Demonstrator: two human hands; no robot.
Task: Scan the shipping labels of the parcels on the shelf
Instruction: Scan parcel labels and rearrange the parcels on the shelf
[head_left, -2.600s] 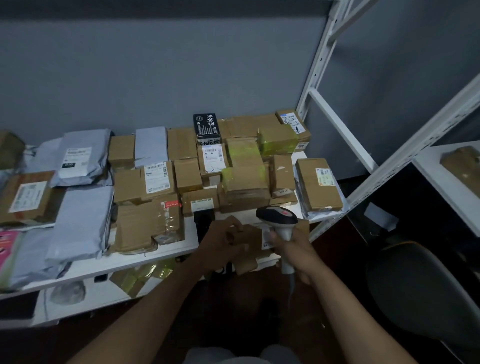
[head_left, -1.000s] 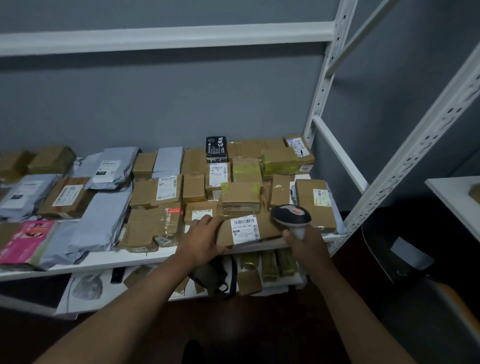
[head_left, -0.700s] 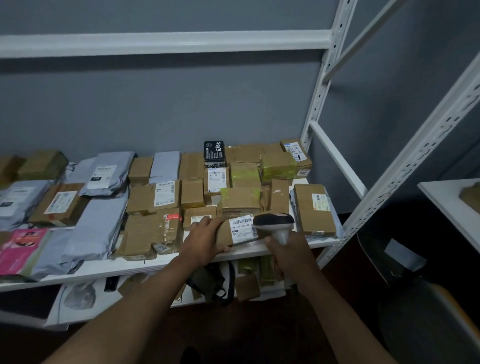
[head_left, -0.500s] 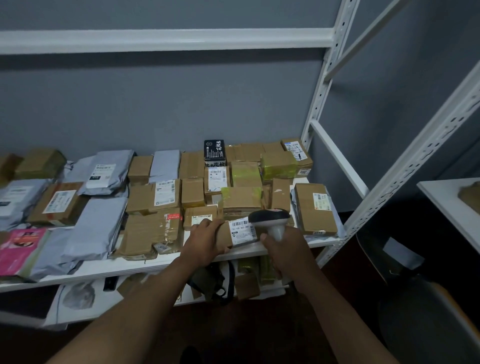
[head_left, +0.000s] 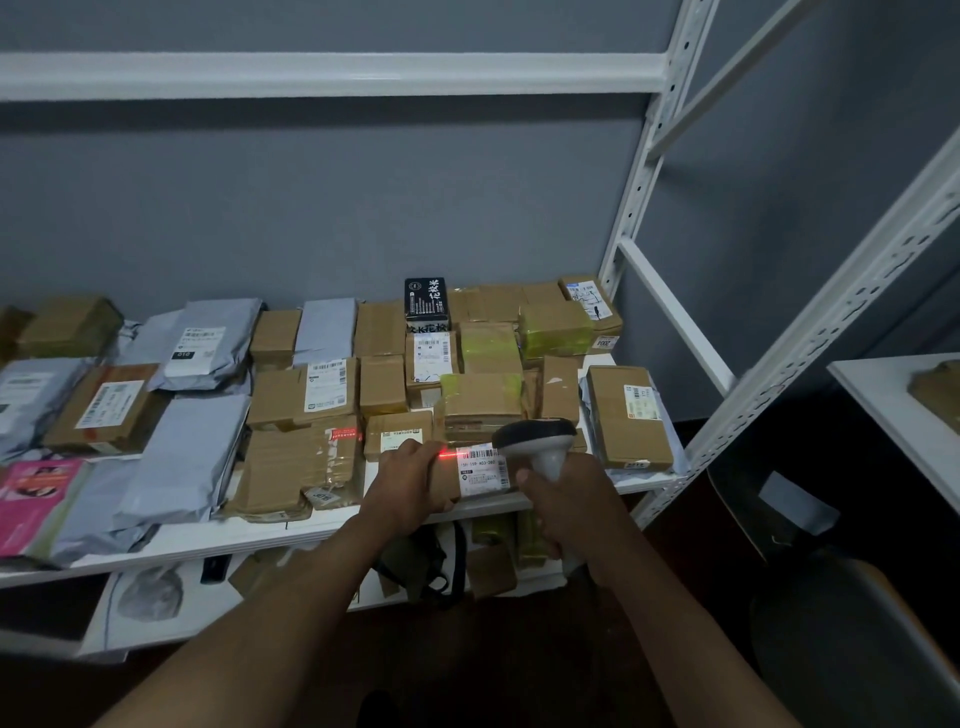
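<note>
Right at the front edge of the white shelf (head_left: 291, 535), the left hand (head_left: 410, 486) grips the left end of a small brown parcel (head_left: 447, 480), fingers curled over its top and the thumb side toward the person. The parcel's white shipping label (head_left: 483, 470) faces up, just to the right of that hand, with a barcode along its upper edge. A red scan line (head_left: 448, 455) falls across the barcode's left end and onto the cardboard beside the left knuckles.

The right hand (head_left: 569, 499) is wrapped around the pale handle of a handheld scanner (head_left: 537, 441), whose dark head sits just beside the label's right edge and points left toward it. So the parcel lies between the two hands, touching the left one and just beside the scanner.

Behind it the shelf is crowded with other parcels: brown boxes, some wrapped in yellow-green tape (head_left: 488, 348), a black box with white characters (head_left: 426, 299) at the back, grey poly mailers (head_left: 192, 457) to the left and a pink packet (head_left: 36, 493) at the far left. A larger brown box (head_left: 626, 415) sits near the right-hand upright. More packages lie on the lower shelf beneath the hands.
</note>
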